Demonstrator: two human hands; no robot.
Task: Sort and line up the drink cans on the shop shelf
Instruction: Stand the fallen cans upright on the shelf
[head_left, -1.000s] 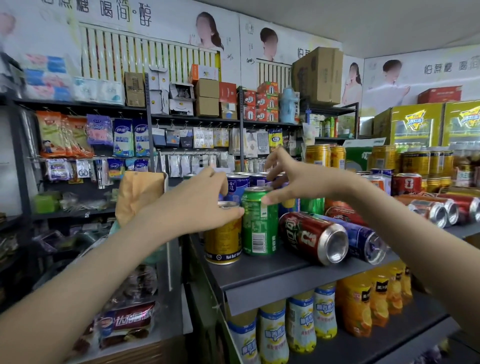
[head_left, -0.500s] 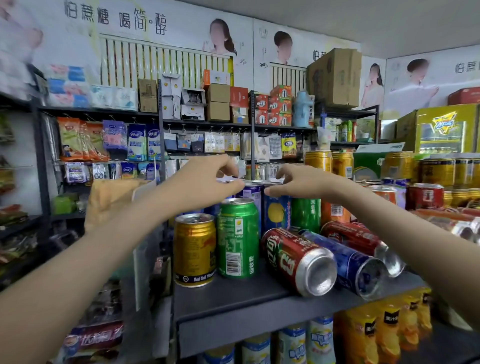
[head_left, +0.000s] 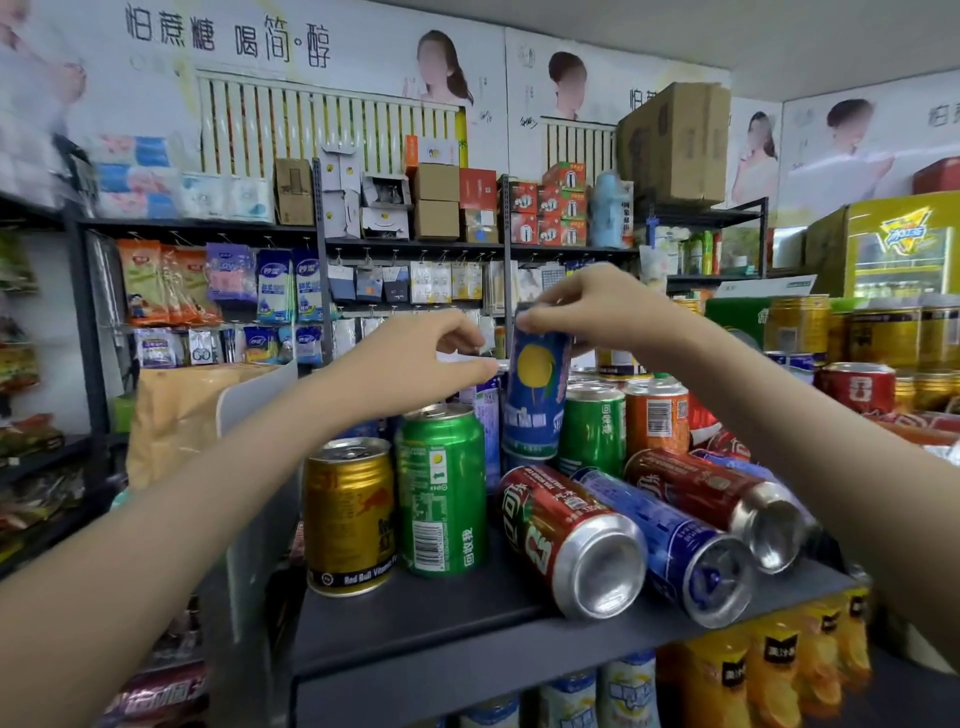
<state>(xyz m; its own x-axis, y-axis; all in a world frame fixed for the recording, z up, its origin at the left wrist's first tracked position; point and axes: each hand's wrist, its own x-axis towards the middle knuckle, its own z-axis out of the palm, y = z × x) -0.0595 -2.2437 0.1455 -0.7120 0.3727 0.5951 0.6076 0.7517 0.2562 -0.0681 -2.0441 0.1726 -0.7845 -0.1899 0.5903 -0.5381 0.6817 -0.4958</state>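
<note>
The right hand (head_left: 597, 312) grips the top of an upright blue can (head_left: 535, 389), higher than its neighbours on the shelf (head_left: 415, 618). The left hand (head_left: 415, 364) hovers beside it, loosely curled and apparently empty.

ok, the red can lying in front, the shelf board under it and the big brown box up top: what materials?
Red can: thin metal, likely aluminium; glossy print, bare shiny domed base.
Shelf board: probably painted sheet steel; matte dark grey, folded front lip.
Brown box: cardboard, dull brown, creased flaps.
</note>
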